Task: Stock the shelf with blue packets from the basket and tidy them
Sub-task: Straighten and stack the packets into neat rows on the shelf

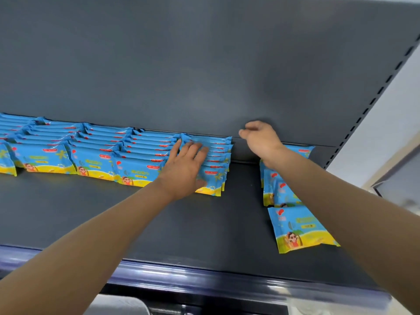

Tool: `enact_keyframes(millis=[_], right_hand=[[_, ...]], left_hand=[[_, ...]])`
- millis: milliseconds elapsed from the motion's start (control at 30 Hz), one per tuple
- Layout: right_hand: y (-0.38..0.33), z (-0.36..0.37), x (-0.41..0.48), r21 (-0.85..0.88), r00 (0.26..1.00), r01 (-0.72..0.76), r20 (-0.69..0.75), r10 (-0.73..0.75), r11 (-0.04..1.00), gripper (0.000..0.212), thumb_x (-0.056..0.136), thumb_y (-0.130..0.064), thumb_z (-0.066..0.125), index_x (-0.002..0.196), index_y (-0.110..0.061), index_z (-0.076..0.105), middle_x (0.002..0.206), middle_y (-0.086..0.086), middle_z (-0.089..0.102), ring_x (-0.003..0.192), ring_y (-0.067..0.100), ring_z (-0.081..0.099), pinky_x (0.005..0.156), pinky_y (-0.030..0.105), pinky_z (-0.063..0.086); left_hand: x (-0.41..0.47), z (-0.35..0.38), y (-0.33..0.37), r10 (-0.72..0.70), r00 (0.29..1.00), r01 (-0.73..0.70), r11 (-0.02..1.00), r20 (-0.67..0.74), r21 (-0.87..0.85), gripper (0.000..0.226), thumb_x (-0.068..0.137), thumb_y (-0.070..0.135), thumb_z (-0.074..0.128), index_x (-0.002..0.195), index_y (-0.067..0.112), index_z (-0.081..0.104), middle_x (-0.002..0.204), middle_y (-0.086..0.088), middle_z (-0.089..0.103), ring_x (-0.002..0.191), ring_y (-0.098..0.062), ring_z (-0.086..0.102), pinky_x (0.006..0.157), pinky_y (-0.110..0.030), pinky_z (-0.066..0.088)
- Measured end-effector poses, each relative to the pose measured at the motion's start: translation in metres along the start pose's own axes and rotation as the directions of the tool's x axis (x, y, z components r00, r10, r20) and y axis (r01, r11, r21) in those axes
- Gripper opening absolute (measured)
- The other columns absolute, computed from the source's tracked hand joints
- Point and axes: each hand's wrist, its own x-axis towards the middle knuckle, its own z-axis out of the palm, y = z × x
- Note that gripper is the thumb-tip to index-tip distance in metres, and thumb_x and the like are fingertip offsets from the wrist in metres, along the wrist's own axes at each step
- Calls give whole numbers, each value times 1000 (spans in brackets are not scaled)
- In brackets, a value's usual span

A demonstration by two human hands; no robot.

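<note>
head view, near, facing shelf (204, 223).
</note>
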Motion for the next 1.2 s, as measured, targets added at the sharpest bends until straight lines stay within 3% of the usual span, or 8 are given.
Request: enact_keyframes(millis=[200, 333, 433, 600, 800, 900, 1067, 1200], right_hand=[[19, -57, -7, -252, 996, 63, -41, -76, 966, 38, 84, -7, 59, 122, -8, 55, 121, 9, 60, 102, 20, 57, 85, 30, 45], [48, -104, -9, -490, 994, 42, 108, 13, 871, 44, 83, -7, 61, 126, -9, 54, 131, 7, 54, 112, 21, 54, 87, 26, 43], [74, -129, -5, -588, 969, -4, 198, 149, 809, 64, 79, -16, 70, 137, -13, 43, 140, 6, 46, 123, 22, 48, 99, 28, 40], [108, -153, 11, -480, 851, -79, 424, 310, 874, 87, 74, -21, 78, 145, -15, 28, 148, 4, 37, 132, 23, 42, 110, 41, 35], [125, -154, 27, -384, 772, -60, 568, 287, 921, 69, 72, -20, 80, 132, -21, 46, 128, -5, 58, 115, 17, 56, 100, 36, 44], [131, -155, 33, -382, 734, -69, 606, 306, 922, 55, 70, -28, 80, 119, -27, 56, 117, -11, 65, 111, 14, 58, 101, 37, 42], [138, -150, 37, -328, 781, -40, 579, 234, 944, 49, 72, -35, 78, 116, -23, 59, 114, -5, 67, 104, 15, 63, 95, 39, 49], [140, -147, 39, -295, 789, -36, 577, 208, 955, 41, 73, -34, 77, 110, -22, 64, 109, -5, 69, 94, 10, 64, 68, 24, 48]], left_hand=[[38, -19, 69, 183, 964, -225, 946, -191, -232, 50, 82, 36, 64, 126, 15, 49, 121, -4, 49, 119, -22, 40, 111, -30, 6], [47, -13, 118, 303, 952, -298, 871, -50, -390, 44, 79, 40, 66, 115, 18, 54, 114, 2, 53, 112, -17, 45, 104, -30, 21], [47, 0, 144, 337, 935, -274, 884, 111, -379, 60, 72, 55, 67, 116, 19, 50, 116, 4, 50, 114, -16, 42, 101, -32, 22], [40, 18, 170, 297, 911, -261, 953, 287, -156, 103, 49, 80, 64, 126, 18, 35, 122, 1, 36, 117, -21, 32, 103, -40, 22], [40, 22, 191, 161, 893, -61, 968, 420, -242, 89, 55, 63, 75, 119, 16, 34, 116, -1, 36, 90, -18, 37, 92, -38, 31], [43, 23, 194, 106, 899, -4, 972, 425, -233, 82, 60, 58, 75, 119, 17, 37, 114, 0, 39, 93, -21, 44, 88, -38, 32], [46, 27, 191, 21, 939, 46, 982, 342, -184, 78, 57, 55, 76, 115, 19, 38, 112, 2, 41, 100, -21, 50, 86, -38, 31], [51, 29, 187, -60, 957, 134, 959, 285, -249, 84, 53, 47, 82, 118, 21, 34, 114, 3, 38, 101, -19, 51, 85, -36, 30]])
